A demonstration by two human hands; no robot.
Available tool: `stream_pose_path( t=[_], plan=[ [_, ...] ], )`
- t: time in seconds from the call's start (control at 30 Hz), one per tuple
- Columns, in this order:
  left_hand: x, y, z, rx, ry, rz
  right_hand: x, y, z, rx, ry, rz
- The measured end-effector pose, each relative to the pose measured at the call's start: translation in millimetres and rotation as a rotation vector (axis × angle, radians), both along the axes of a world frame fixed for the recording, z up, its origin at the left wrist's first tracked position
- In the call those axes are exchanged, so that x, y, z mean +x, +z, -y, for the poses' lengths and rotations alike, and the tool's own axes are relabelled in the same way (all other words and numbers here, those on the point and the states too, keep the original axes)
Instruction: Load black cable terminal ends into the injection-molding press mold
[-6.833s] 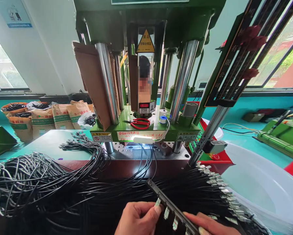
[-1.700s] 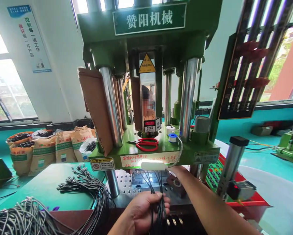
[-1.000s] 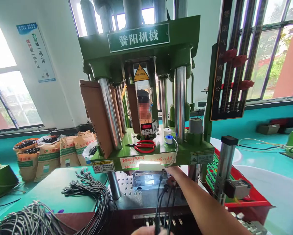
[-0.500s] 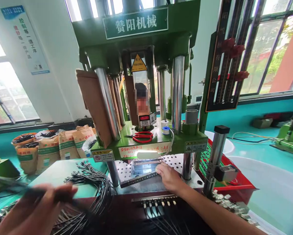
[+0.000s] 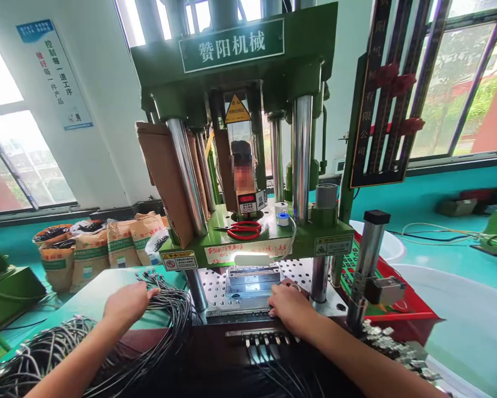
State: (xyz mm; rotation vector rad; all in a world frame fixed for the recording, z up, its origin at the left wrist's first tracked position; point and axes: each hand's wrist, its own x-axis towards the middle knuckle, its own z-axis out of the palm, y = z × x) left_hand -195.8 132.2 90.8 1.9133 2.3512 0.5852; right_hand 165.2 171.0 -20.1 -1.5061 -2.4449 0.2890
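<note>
My left hand [image 5: 127, 303] reaches over a bundle of black cables [image 5: 176, 304] on the left, its fingers closed at their connector ends; the fingertips are partly hidden. My right hand [image 5: 290, 307] is closed on the right end of a dark slotted metal bar [image 5: 240, 315], which lies along the front of the perforated press bed [image 5: 215, 284]. Behind the bar sits a clear, shiny mould block [image 5: 250, 283]. Nearer me, a second strip [image 5: 268, 333] holds a row of several cable connectors, with their black cables [image 5: 268, 362] hanging toward me.
The green press [image 5: 240, 72] rises ahead on steel columns [image 5: 302, 160]. Red-handled pliers [image 5: 244, 230] and a blue-and-white spool [image 5: 282, 219] lie on its platform. A red crate [image 5: 414, 318] and a black-capped post [image 5: 370, 249] stand right. More cables [image 5: 53, 348] pile up at left.
My left hand has moved from the lower left, where it was blurred, forward to the cable bundle. The bar in my right hand has gone from tilted to lying along the bed's front.
</note>
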Motion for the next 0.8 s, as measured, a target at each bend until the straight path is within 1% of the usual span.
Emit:
stream_pose_path(
  t=[0.07, 0.1, 0.13, 0.17, 0.23, 0.3, 0.37, 0.43, 0.5, 0.57, 0.63, 0.73, 0.8],
  plan=[
    [28, -3.6, 11, 0.026, -0.122, -0.006, 13, 8.6, 7, -0.016, 0.011, -0.013],
    [46, -8.6, 17, 0.014, -0.236, 0.020, 22, 12.1, 11, -0.032, 0.015, -0.023],
    [63, -15.8, 22, -0.090, -0.429, 0.105, 30, 14.6, 15, -0.061, 0.018, -0.027],
    [80, -24.8, 26, -0.199, -0.553, 0.200, 39, 15.9, 19, -0.100, 0.017, -0.025],
    [108, -45.3, 30, -0.257, -0.601, 0.270, 53, 14.8, 27, -0.173, 0.002, -0.013],
    [125, -63.6, 29, -0.267, -0.577, 0.312, 62, 10.7, 34, -0.198, -0.023, -0.020],
    [131, -74.6, 26, -0.256, -0.550, 0.365, 66, 7.1, 40, -0.182, -0.044, -0.058],
    [129, -78.1, 23, -0.238, -0.529, 0.443, 68, 6.9, 41, -0.169, -0.060, -0.123],
    [124, -77.2, 19, -0.231, -0.505, 0.554, 67, 10.1, 38, -0.159, -0.085, -0.213],
    [120, -76.0, 11, -0.234, -0.457, 0.696, 63, 13.9, 29, -0.143, -0.131, -0.321],
    [119, -76.9, -3, -0.208, -0.381, 0.852, 56, 15.2, 13, -0.131, -0.194, -0.422],
    [129, -81.9, -35, -0.093, -0.257, 1.045, 41, 11.3, -16, -0.098, -0.305, -0.513],
    [139, -85.5, -59, -0.040, -0.189, 1.151, 31, 7.7, -37, -0.040, -0.364, -0.515]
  ],
)
